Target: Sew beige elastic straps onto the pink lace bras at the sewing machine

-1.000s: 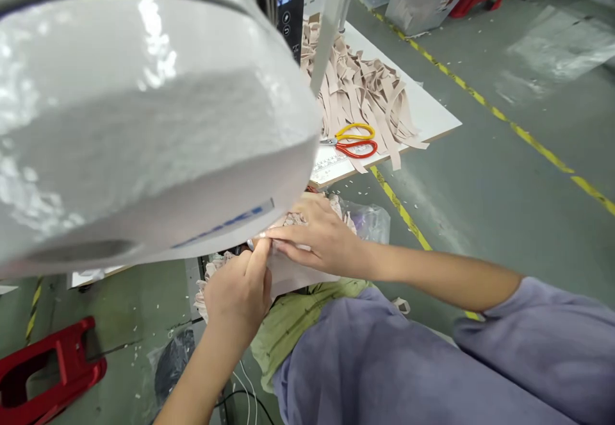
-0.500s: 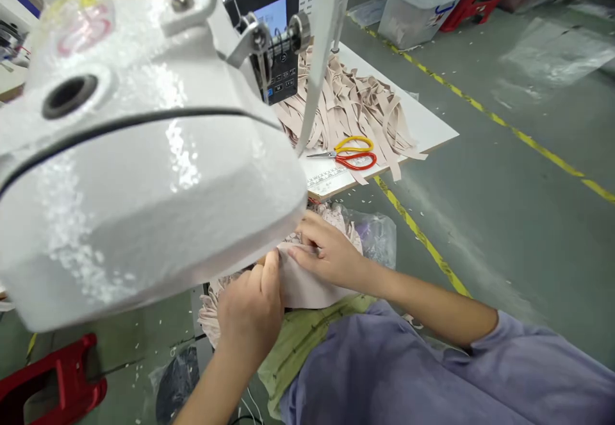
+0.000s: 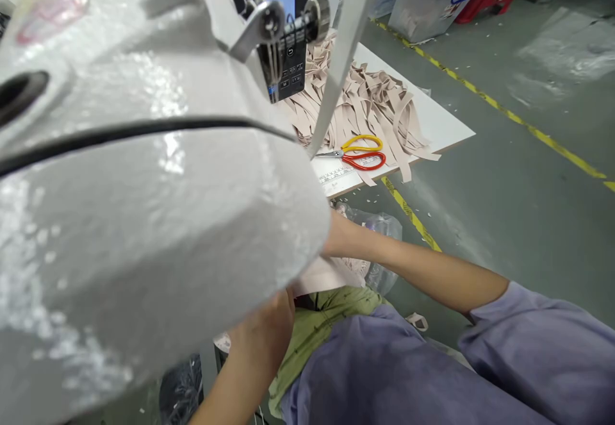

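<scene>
A large white sewing machine head fills the left and hides much of the work beneath it. My left hand is partly under its lower edge, curled at the edge of a pale pink fabric piece; its fingertips are hidden. My right hand reaches behind the machine's front end, so only the part near the wrist shows and its fingers are out of sight. The fabric extends between both hands, above the green cloth on my lap.
On the white table lie a heap of pale fabric strips and scissors with yellow and red handles. A control panel stands behind the machine. A plastic bag hangs below; a clear bin sits on the floor.
The view has moved closer to the machine head, which now covers more. Both hands have gone further under or behind it, hiding the fingers, and less of the fabric shows.
</scene>
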### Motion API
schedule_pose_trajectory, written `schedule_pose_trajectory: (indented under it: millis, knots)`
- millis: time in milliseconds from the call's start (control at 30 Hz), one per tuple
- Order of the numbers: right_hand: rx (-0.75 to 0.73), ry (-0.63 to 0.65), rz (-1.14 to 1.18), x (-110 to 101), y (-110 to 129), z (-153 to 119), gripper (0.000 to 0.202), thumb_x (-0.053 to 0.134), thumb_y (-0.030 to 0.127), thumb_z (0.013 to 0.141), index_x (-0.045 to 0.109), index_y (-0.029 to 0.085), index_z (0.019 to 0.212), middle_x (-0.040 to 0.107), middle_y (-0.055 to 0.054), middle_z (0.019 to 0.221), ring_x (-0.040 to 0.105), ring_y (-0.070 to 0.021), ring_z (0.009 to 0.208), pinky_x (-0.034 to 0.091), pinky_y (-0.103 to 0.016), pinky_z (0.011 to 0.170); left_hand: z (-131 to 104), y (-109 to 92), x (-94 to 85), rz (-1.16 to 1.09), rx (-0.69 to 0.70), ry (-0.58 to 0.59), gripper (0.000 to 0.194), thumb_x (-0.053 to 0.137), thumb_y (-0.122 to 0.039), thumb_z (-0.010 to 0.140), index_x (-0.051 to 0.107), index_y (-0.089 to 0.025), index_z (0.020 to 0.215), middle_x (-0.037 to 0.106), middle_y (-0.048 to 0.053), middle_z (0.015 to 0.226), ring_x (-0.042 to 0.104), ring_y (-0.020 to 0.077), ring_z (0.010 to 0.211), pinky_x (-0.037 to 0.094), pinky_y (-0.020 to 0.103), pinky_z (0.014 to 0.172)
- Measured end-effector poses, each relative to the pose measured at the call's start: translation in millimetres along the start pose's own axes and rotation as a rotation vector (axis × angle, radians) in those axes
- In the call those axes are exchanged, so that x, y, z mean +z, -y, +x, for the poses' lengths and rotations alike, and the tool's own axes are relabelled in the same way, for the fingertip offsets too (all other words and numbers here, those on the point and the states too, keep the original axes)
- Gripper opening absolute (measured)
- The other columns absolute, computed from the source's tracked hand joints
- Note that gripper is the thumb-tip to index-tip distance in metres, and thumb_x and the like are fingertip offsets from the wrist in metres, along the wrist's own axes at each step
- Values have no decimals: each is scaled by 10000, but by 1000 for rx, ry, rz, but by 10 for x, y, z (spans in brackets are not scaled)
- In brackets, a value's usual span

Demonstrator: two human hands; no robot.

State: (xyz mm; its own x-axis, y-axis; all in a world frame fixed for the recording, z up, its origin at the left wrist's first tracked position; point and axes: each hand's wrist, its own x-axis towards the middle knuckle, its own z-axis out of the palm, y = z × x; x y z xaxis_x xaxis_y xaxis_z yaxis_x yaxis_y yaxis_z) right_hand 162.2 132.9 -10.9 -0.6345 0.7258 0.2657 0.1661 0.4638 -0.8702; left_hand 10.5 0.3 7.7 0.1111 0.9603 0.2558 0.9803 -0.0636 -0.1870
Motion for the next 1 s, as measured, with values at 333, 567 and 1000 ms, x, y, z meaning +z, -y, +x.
schedule_pose_trajectory:
  millis: [333, 567, 1000]
  knots:
    - [-3, 20, 31, -43, -41, 0, 383, 566, 119, 777, 725, 228, 1107, 634, -47, 1337, 639, -220, 1165, 550, -364, 962, -12, -46, -2, -127, -25, -36, 405, 433, -195, 904, 588, -179, 1278, 573, 16, 521, 531, 186, 478, 346, 284, 512]
    - [-66, -23, 27, 26, -52, -17, 376, 583, 133, 792, 723, 245, 1123, 644, -42, 1324, 604, -243, 1225, 489, -431, 1065, -52, 43, 18, -287, -109, -8, 395, 458, -219, 904, 611, -188, 1266, 580, 30, 526, 577, 201, 527, 350, 271, 507]
    - [48, -49, 166, 90, -21, -93, 356, 622, 234, 821, 701, 232, 1168, 608, -59, 1354, 662, -176, 882, 555, -317, 759, -162, 152, 41, -232, -145, -20, 351, 470, -237, 944, 612, -211, 1264, 664, 19, 608, 601, 184, 527, 305, 273, 477]
